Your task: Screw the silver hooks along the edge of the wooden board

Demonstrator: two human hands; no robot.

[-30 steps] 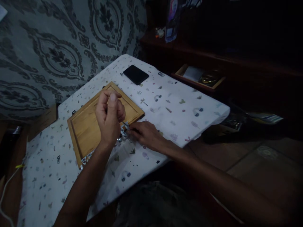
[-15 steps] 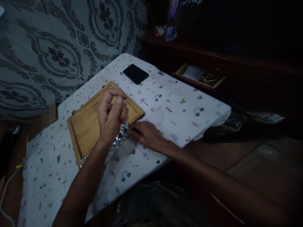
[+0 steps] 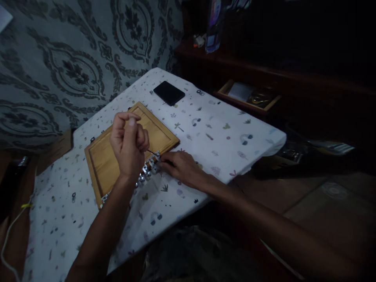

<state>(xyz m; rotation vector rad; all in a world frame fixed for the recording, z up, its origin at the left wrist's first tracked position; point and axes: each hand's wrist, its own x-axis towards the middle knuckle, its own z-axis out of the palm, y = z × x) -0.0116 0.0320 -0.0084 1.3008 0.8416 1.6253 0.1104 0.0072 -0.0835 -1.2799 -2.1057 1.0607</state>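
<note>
A wooden tray-like board (image 3: 104,160) lies on a white printed cloth (image 3: 205,133). Along its near edge runs a row of small shiny metal pieces (image 3: 147,170). My left hand (image 3: 127,143) hovers over the board with fingers curled shut around a thin dark tool whose tip points down at the metal pieces. My right hand (image 3: 182,166) rests on the cloth beside the board's near right corner, its fingertips pinched on the end of the metal row.
A black flat case (image 3: 169,92) lies at the far end of the cloth. Beyond it stand dark wooden furniture with an open drawer (image 3: 246,96) and a bottle (image 3: 213,27). Patterned wallpaper fills the left. A cable (image 3: 11,231) hangs at far left.
My left hand has shifted a little left and closed tighter on the thin tool. My right hand has stayed at the metal row.
</note>
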